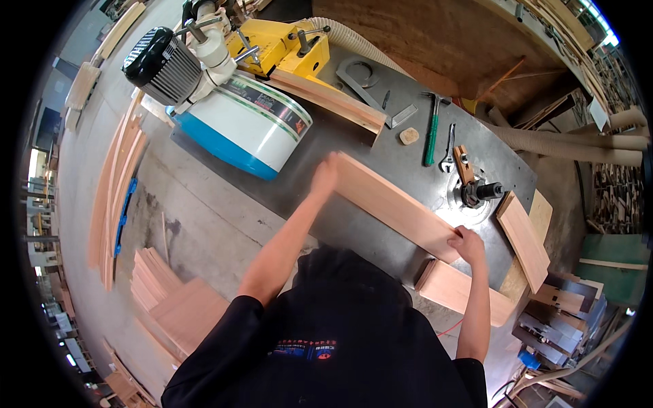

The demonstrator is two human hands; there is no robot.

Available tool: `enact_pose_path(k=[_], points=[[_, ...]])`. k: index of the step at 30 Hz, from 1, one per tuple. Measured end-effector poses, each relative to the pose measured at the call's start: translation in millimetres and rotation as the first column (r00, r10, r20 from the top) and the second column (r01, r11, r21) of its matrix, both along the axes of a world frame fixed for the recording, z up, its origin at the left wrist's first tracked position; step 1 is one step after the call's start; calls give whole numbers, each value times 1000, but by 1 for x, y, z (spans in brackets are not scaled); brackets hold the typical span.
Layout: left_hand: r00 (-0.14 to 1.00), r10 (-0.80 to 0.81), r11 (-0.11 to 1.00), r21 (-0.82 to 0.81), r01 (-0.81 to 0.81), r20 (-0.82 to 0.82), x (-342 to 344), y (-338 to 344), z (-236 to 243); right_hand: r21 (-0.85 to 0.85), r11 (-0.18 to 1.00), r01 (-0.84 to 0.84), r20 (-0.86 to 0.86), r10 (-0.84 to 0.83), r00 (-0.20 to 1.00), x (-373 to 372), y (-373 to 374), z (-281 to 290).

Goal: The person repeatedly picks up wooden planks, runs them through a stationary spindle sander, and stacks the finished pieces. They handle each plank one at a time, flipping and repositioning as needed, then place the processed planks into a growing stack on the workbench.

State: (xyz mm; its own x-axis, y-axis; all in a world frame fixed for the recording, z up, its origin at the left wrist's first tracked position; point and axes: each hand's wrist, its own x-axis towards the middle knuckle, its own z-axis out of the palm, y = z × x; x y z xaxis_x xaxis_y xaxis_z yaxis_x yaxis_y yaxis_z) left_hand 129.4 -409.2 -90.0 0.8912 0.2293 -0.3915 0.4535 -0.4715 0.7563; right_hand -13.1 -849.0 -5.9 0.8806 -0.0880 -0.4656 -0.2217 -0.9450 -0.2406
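A light wooden board (398, 207) lies lengthwise above the dark metal machine table. My left hand (325, 175), slightly blurred, is closed on its far left end. At the near right end, my right hand (468, 245) grips the board with fingers bent over its edge. Just below that hand a short stack of similar boards (459, 292) lies at the table's near edge, partly behind my right forearm. Right of the board, a black spindle cutter (479, 194) rises from a round plate in the table top.
At the upper left stands a power feeder (238, 122) with a motor (166, 68), beside a yellow guard (282, 51) and wooden fence (326, 102). A hammer (432, 129), an adjustable wrench (448, 149) and a square lie on the table. More boards (524, 238) rest at right; others (183, 306) are stacked lower left.
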Motion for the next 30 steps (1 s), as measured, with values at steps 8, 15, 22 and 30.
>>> enact_pose_path(k=[8, 15, 22, 30], points=[[899, -366, 882, 397, 253, 242, -11, -26, 17, -169, 848, 502, 100, -492, 865, -29, -9, -57], [514, -753, 644, 623, 444, 411, 38, -49, -21, -71, 771, 632, 4, -634, 774, -25, 30, -48], [992, -110, 680, 732, 35, 54, 73, -3, 0, -55, 762, 645, -14, -646, 763, -21, 32, -45], [553, -810, 551, 575, 605, 195, -92, -68, 18, -7, 724, 690, 55, -688, 723, -24, 34, -61]])
